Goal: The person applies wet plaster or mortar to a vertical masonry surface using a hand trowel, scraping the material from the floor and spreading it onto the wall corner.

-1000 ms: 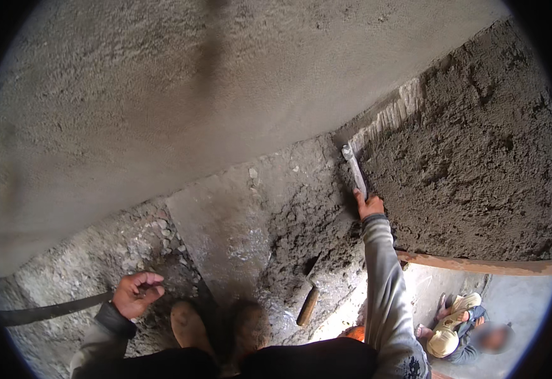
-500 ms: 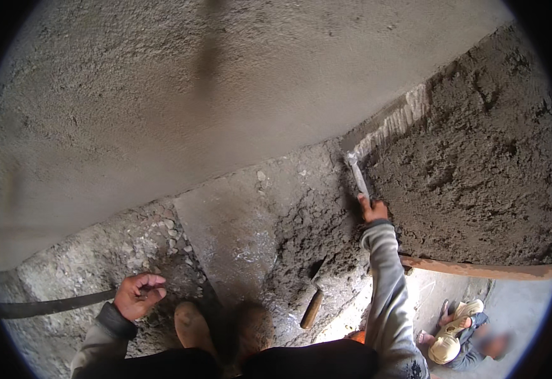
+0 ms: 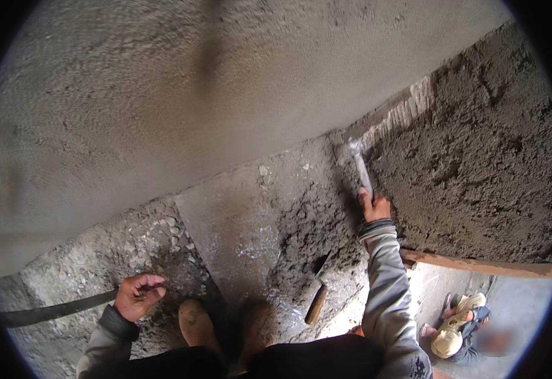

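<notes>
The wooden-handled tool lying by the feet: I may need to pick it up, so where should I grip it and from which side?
Probably grip the wooden handle at its bare lower end, coming from above. It lies slanted on the mortar-covered ledge, its upper end sunk in a dark gap, so only the handle is free. The empty left hand could reach across; the right hand holds a trowel.

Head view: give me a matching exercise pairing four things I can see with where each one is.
1 trowel
2 wooden-handled tool
3 wet mortar
4 left hand

a lying on the ledge by the feet
b held in the right hand
c curled, empty, low left
d spread over the right wall face

Pairs: 1-b, 2-a, 3-d, 4-c
</notes>
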Available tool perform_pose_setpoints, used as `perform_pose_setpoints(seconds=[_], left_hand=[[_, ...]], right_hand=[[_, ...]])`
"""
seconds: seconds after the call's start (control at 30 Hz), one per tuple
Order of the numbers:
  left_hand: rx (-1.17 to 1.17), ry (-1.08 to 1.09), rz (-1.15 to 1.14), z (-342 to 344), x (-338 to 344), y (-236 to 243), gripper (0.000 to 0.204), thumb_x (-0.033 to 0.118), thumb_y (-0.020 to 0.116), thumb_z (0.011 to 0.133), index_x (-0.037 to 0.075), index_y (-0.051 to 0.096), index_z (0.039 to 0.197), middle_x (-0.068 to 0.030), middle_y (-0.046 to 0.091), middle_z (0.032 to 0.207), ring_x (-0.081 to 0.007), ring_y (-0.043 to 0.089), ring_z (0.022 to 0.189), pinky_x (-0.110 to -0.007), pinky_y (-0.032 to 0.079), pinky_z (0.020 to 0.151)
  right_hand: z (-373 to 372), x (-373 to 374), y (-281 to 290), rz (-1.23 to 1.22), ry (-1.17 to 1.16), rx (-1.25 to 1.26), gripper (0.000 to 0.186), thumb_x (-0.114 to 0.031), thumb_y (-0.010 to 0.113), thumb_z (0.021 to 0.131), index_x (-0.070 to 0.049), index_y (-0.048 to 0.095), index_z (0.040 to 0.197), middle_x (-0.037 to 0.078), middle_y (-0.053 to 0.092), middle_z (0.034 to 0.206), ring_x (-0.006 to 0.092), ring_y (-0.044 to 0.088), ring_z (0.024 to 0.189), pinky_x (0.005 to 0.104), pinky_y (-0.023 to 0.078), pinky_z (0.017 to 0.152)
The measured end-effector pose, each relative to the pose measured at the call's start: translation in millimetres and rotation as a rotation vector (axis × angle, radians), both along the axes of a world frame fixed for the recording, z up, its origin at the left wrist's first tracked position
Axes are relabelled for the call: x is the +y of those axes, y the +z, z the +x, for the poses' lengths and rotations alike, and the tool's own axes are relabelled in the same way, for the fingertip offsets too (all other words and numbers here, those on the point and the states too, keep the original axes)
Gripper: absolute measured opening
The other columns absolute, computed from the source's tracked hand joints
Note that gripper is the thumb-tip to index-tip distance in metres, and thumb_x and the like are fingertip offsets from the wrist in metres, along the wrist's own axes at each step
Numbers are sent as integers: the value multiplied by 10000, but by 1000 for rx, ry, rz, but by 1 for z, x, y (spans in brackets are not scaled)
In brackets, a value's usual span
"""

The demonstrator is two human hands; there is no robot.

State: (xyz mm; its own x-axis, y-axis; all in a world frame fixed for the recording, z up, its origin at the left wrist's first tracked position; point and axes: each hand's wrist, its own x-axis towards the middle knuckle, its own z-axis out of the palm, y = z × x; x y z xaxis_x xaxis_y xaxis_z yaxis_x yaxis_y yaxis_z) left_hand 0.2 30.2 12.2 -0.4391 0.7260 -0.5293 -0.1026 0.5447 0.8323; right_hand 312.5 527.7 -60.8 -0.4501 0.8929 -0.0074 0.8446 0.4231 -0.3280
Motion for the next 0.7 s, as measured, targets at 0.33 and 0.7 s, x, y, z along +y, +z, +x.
perform_pose_setpoints(seconds=[0.33, 0.7], left_hand=[[-63, 4, -12, -1, 15, 0, 203, 46, 649, 827, -50, 593, 997, -13, 615, 876, -83, 563, 827, -248, 465, 753], [420, -403, 37, -9, 9, 8, 259, 96, 702, 775, -9, 614, 995, -86, 649, 897, -167, 617, 850, -288, 476, 754]], right_hand=[[3, 30, 5, -175, -96, -369, 713, -637, 480, 812, 62, 615, 853, 299, 600, 746, 451, 597, 788, 499, 473, 706], [22, -109, 58, -115, -51, 419, 433, -416, 587, 834, 16, 570, 866, 185, 555, 576, 345, 576, 540, 397, 437, 528]])
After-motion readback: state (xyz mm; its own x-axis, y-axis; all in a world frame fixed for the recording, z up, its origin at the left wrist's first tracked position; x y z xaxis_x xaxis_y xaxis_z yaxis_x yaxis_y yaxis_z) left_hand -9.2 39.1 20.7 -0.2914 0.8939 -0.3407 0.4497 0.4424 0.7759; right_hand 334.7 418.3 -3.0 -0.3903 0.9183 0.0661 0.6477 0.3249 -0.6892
